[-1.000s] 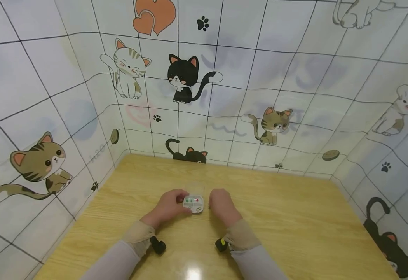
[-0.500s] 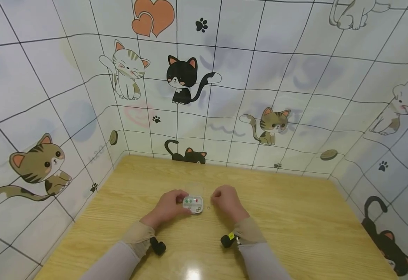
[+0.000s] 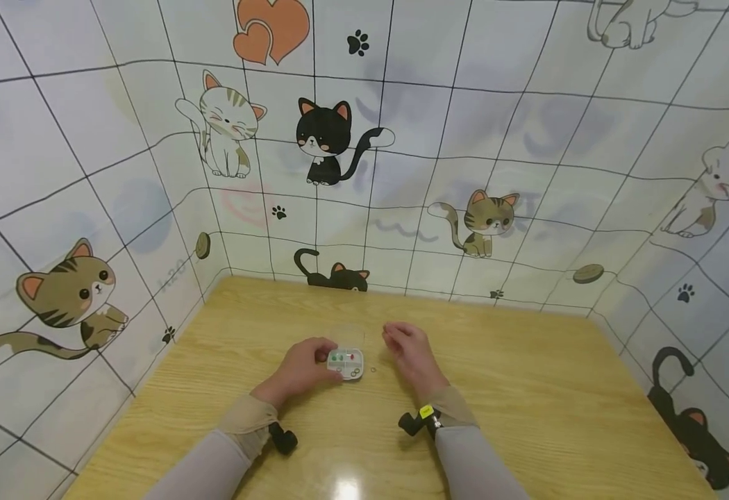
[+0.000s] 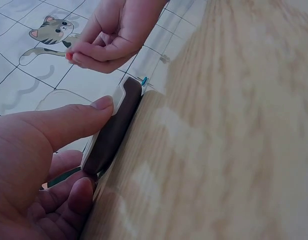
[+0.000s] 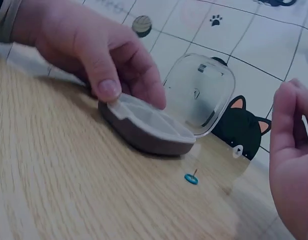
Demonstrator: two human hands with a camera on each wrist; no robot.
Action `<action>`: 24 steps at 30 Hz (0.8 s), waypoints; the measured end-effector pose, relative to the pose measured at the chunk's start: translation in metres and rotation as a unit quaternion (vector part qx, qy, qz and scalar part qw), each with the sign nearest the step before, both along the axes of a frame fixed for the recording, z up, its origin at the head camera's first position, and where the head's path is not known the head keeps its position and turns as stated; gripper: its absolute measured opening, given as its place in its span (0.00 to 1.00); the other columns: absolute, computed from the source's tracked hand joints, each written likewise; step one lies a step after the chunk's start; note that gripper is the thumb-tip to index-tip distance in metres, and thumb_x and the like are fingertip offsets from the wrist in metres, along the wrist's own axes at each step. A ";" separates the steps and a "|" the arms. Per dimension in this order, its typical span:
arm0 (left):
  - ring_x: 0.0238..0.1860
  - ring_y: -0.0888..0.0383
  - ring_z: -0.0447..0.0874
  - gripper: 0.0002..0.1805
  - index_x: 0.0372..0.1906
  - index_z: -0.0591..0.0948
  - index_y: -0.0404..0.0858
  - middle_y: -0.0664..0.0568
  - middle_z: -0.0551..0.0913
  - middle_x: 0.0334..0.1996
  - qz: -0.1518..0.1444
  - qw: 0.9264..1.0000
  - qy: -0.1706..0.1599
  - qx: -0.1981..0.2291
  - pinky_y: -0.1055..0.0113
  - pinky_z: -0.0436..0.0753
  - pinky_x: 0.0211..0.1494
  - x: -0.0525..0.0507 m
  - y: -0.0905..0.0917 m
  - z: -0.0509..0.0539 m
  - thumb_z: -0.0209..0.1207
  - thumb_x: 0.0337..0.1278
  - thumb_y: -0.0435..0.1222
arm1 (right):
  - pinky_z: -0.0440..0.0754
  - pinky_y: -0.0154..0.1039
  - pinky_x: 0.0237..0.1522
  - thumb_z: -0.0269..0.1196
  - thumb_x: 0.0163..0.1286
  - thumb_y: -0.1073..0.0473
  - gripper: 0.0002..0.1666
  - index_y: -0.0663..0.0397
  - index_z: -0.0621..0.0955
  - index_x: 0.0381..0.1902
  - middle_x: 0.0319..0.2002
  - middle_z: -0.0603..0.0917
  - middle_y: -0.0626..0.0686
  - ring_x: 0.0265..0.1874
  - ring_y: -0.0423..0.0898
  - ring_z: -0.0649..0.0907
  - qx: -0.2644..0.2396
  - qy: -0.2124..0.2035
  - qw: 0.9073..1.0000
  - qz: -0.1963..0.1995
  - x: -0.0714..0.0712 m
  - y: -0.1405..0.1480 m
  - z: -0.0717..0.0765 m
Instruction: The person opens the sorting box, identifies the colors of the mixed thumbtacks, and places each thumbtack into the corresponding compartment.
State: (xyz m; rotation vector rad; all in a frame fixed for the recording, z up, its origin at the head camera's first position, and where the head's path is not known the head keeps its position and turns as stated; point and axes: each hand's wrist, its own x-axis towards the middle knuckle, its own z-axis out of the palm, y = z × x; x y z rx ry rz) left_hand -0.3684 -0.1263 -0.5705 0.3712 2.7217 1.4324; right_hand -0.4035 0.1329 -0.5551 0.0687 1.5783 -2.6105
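Observation:
My left hand grips the left side of a small white-and-brown compartment box; its thumb lies on the rim. The box's clear lid stands open at the back. Green and red bits lie in the far compartments, ring-like bits in the near ones. Just right of the box, a blue-rimmed thumbtack lies on the table with its pin up. My right hand is raised to the right of the box, thumb and fingertips together, pinching a tiny red thing whose kind is too small to tell.
The light wooden table reaches back to white gridded sheeting printed with cats, which encloses it on the left, back and right. A black wrist camera hangs inside the left wrist, and another camera inside the right.
My right hand has lifted away from the table beside the box, moving right and back, uncovering the thumbtack. My left hand and the box have stayed put.

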 end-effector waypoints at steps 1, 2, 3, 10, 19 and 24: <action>0.47 0.59 0.81 0.34 0.59 0.86 0.42 0.54 0.87 0.47 0.000 1.000 0.000 -0.002 0.61 0.81 0.53 0.000 0.000 0.000 0.83 0.43 0.43 | 0.84 0.26 0.44 0.55 0.80 0.74 0.11 0.60 0.83 0.41 0.42 0.83 0.52 0.39 0.39 0.85 -0.049 -0.010 0.999 0.002 0.000 0.001 0.001; 0.47 0.59 0.81 0.34 0.59 0.86 0.41 0.54 0.87 0.47 -0.001 1.000 0.001 -0.004 0.61 0.81 0.53 0.001 0.000 0.000 0.84 0.43 0.43 | 0.84 0.25 0.44 0.54 0.81 0.74 0.12 0.59 0.82 0.41 0.43 0.82 0.52 0.39 0.39 0.84 -0.090 -0.018 0.996 0.007 0.000 0.002 0.002; 0.47 0.59 0.81 0.34 0.59 0.86 0.42 0.54 0.87 0.47 0.000 1.000 0.000 -0.005 0.61 0.81 0.53 0.001 0.000 0.000 0.83 0.43 0.43 | 0.83 0.24 0.43 0.53 0.81 0.73 0.11 0.58 0.81 0.41 0.43 0.81 0.53 0.38 0.40 0.83 -0.131 -0.025 0.991 0.013 0.001 0.003 0.003; 0.47 0.60 0.81 0.33 0.59 0.86 0.41 0.54 0.87 0.47 0.001 1.000 0.004 -0.008 0.61 0.81 0.54 0.001 0.001 0.002 0.83 0.44 0.43 | 0.84 0.25 0.39 0.64 0.72 0.73 0.12 0.58 0.76 0.48 0.44 0.79 0.54 0.34 0.43 0.82 -0.340 -0.079 0.936 0.048 0.004 0.012 0.007; 0.47 0.59 0.81 0.33 0.58 0.86 0.41 0.54 0.87 0.47 0.001 1.000 0.004 -0.008 0.61 0.80 0.54 0.002 0.000 0.004 0.84 0.43 0.43 | 0.84 0.25 0.39 0.68 0.67 0.75 0.17 0.58 0.75 0.49 0.43 0.79 0.54 0.35 0.44 0.82 -0.371 -0.072 0.923 0.076 0.001 0.014 0.003; 0.46 0.60 0.80 0.33 0.58 0.86 0.43 0.55 0.87 0.47 0.002 1.000 0.001 -0.014 0.62 0.80 0.53 0.002 0.000 0.002 0.83 0.44 0.44 | 0.84 0.24 0.41 0.59 0.76 0.75 0.10 0.56 0.80 0.41 0.42 0.80 0.53 0.36 0.41 0.83 -0.217 -0.028 0.974 0.051 0.003 0.003 0.003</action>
